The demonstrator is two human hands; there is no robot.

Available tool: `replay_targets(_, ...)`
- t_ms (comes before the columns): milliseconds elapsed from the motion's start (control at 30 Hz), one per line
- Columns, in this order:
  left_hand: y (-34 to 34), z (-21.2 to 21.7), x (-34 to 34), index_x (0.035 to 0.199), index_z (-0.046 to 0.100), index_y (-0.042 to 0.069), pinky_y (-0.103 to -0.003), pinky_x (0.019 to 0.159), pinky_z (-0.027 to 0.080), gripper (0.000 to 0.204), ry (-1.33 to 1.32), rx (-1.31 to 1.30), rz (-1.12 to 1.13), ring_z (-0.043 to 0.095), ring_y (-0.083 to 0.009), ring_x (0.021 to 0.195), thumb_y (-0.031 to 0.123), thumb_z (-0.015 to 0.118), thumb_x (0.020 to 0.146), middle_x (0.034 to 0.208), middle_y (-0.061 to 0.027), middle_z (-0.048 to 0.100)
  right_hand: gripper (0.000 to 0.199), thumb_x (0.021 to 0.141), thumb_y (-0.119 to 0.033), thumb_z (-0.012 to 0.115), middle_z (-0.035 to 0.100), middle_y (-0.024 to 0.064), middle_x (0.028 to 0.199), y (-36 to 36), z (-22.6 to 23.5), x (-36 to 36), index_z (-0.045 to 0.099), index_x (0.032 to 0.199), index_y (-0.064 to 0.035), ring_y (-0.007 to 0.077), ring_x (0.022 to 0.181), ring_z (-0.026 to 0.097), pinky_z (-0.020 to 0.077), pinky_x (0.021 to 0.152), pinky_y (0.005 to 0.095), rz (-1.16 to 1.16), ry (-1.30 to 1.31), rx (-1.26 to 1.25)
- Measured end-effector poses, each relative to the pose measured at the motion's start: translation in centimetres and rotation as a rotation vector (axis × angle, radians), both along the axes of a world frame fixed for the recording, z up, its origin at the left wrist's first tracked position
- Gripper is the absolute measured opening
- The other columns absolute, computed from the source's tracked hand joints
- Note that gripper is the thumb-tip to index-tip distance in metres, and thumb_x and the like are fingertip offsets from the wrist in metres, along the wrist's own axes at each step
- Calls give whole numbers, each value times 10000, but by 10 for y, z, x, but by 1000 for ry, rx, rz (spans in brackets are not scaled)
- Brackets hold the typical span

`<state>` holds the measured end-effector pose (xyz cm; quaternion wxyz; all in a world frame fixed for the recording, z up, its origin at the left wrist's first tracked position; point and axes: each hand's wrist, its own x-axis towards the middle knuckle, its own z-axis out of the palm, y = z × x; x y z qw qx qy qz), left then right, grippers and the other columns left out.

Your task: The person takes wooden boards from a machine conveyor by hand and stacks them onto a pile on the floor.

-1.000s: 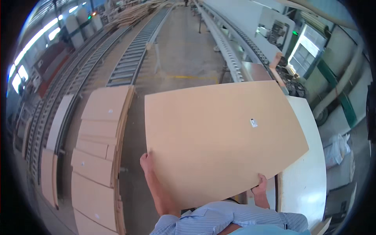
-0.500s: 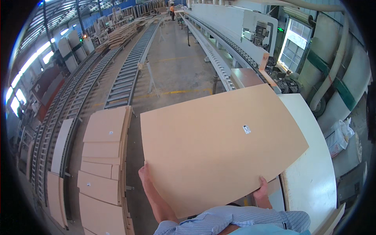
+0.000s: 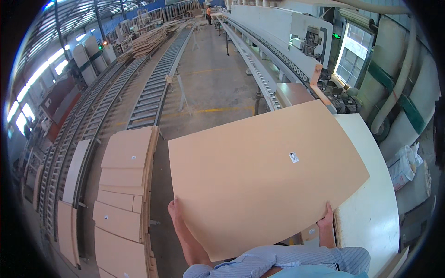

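Note:
A large tan board (image 3: 259, 180) with a small white label spans the space in front of me, held in both hands. My left hand (image 3: 175, 209) is closed on its left edge, thumb near the face and the other fingers hidden behind. My right hand (image 3: 327, 217) grips the near edge toward the right corner, its fingers partly under the board. The board's right part lies over a white curved tabletop (image 3: 371, 208); whether it touches there I cannot tell.
Stacked tan panels (image 3: 121, 185) lie to my left, beside roller conveyors (image 3: 155, 99). A long white machine (image 3: 273, 28) with a conveyor chain (image 3: 264, 78) runs along the right. Thick ducts (image 3: 396, 69) and a white bag (image 3: 404, 167) stand at far right. Another person (image 3: 208, 15) stands far off.
My right hand has shifted right and slightly up along the near edge. The board sits slightly lower and further right in view, and my left hand stays on its left edge.

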<state>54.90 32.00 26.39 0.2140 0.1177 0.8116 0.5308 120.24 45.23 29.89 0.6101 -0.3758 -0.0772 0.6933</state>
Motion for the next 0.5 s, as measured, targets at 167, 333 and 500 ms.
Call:
replay_targets(167, -5, -32, -18, 665, 549, -45, -350, 547, 404, 520, 193, -123, -51, 482, -158, 573, 435, 513, 862, 614, -72, 534, 471, 883, -347, 545, 514, 84, 1265, 4, -5, -2, 466, 1269, -89, 294, 1159, 470, 370, 981, 486, 2, 38, 4)
replay_targets(333, 12, -11, -4, 735, 604, -78, -396, 603, 427, 626, 78, -238, -133, 541, -216, 623, 524, 481, 854, 646, -141, 590, 445, 878, -332, 555, 528, 87, 1241, 4, -16, 13, 486, 1245, -91, 294, 1149, 477, 376, 971, 496, -44, -3, 20)
replay_targets(500, 12, -5, -4, 901, 602, -80, -431, 654, 448, 716, -87, -308, -87, 587, -307, 702, 609, 412, 856, 722, -197, 618, 434, 877, -328, 556, 545, 90, 1215, -1, 8, -1, 494, 1234, -91, 290, 1127, 496, 385, 963, 496, -51, -9, -5)
